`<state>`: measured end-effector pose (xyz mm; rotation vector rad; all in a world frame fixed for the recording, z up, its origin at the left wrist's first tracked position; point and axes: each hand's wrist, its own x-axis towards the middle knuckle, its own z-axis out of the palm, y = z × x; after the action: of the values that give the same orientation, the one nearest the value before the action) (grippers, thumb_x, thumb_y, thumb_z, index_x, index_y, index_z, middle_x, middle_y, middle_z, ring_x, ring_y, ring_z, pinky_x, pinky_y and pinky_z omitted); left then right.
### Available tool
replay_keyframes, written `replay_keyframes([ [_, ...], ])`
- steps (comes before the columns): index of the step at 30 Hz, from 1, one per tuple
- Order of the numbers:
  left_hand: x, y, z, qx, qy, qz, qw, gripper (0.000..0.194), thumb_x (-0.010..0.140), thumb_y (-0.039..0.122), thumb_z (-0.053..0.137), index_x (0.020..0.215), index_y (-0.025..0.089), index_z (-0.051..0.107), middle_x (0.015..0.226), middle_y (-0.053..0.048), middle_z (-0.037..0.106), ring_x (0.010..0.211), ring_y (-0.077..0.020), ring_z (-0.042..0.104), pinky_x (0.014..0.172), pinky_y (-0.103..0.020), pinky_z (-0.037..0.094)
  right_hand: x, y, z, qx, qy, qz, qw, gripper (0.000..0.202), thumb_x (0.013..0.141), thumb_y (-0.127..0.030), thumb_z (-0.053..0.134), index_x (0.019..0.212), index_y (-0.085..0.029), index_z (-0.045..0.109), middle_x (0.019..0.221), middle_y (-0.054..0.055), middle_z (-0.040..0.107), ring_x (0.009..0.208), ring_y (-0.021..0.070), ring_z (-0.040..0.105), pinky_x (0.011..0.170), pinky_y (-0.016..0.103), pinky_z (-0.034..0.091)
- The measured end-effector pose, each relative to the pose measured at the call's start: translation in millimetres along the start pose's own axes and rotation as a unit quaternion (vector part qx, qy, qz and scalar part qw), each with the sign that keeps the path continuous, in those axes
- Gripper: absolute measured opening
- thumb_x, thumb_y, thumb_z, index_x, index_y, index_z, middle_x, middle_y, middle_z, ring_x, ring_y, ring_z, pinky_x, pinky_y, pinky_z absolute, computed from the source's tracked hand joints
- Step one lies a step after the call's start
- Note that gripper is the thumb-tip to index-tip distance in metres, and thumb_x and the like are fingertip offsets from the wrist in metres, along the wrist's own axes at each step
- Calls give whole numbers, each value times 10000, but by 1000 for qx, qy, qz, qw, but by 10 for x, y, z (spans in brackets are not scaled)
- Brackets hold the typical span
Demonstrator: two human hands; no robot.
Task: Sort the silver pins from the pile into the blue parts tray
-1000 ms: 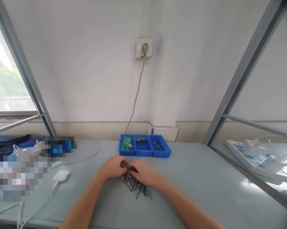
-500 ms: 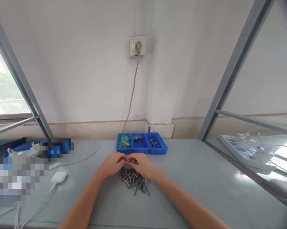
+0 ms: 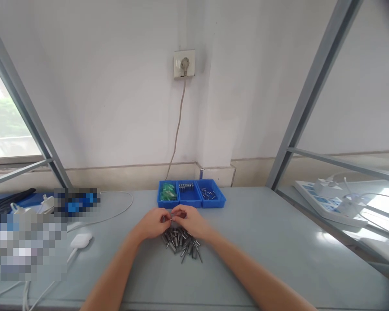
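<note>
My left hand (image 3: pixel 153 223) and my right hand (image 3: pixel 190 221) meet above the table, thumbs and forefingers pinched together. Between the fingertips shows a small metal pin (image 3: pixel 171 220), mostly hidden by the fingers. Just below and partly under my right hand lies a loose pile of metal pins and short cylinders (image 3: pixel 181 242). Behind the hands stand three joined blue bins (image 3: pixel 190 204). Green plastic packets (image 3: pixel 168 192) fill the left bin. Short metal cylinders (image 3: pixel 185 186) stand in rows at the back of the middle one, and thin pins (image 3: pixel 208 194) lie scattered in the right one.
The grey table (image 3: pixel 265 246) runs back to the wall. On the left lie a white charger (image 3: pixel 80 240) with its cable and other cables. Metal frame posts rise on both sides. Beyond the right post is a white power strip (image 3: pixel 327 203) with plugs.
The right fingers have shifted slightly and less of the metal piece shows between the fingertips. Both hands stay at about the same spot; the camera view has turned a little.
</note>
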<state>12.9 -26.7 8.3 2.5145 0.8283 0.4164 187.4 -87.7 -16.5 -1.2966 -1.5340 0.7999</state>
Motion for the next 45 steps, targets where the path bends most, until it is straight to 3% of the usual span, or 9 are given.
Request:
replay_keyframes([
  [3,6,9,-28,-34,20,9,999,256,873,303,471,739,184,654,767,-25,651,699,-165,550,633,-260,392,51,38,1,80,37,27,996,240,725,-315,686,917,-173,669,785,37,713,742,194,636,699,314,474],
  [11,5,3,-42,-170,75,3,983,370,913,426,418,785,165,648,778,-30,628,705,-163,525,656,-266,412,51,-79,-155,195,30,16,980,299,703,-463,759,787,-186,682,740,24,663,631,142,502,607,294,396],
  [17,8,-16,-28,-148,101,0,984,416,940,504,393,864,174,635,764,-7,598,682,-147,493,621,-253,380,-18,-274,-608,493,28,-24,869,357,806,-479,687,673,-227,471,573,-52,335,534,119,337,507,255,325],
  [19,7,-6,-27,-120,101,-3,988,407,936,503,401,849,174,624,776,-8,616,690,-149,502,629,-255,380,-34,-297,-791,478,43,-15,877,405,834,-453,654,625,-220,397,551,-59,251,505,116,272,474,248,289],
  [23,6,8,-19,-91,94,-4,991,351,926,458,423,859,177,622,795,-12,642,688,-153,524,652,-267,399,-38,-198,-1098,342,88,77,932,446,800,-425,671,578,-218,344,511,-80,206,464,93,175,430,248,178],
  [29,24,-4,-10,-63,76,-33,995,315,908,437,450,907,186,640,838,-32,661,717,-174,564,671,-282,434,-30,-7,-1294,75,204,180,959,422,779,-610,594,758,-189,567,518,-47,444,420,87,295,430,248,197],
  [33,29,-24,-6,-38,68,-34,996,273,907,386,455,926,197,651,858,-29,668,745,-178,578,671,-276,440,-34,-47,-1199,-100,193,150,964,419,807,-585,553,802,-176,647,561,1,559,527,144,481,496,260,331],
  [39,24,-110,55,12,22,-27,999,189,785,210,528,903,199,675,881,-35,677,819,-194,607,716,-278,454,-100,-154,-657,-226,-42,17,973,208,825,-354,560,810,-217,715,815,29,703,754,197,610,666,293,420],
  [45,9,-125,70,41,-16,12,999,167,740,202,579,853,200,701,915,-45,673,887,-215,595,794,-300,457,-143,-116,-100,-294,-64,-11,954,187,825,-285,553,852,-233,731,855,33,705,816,207,615,706,288,404],
])
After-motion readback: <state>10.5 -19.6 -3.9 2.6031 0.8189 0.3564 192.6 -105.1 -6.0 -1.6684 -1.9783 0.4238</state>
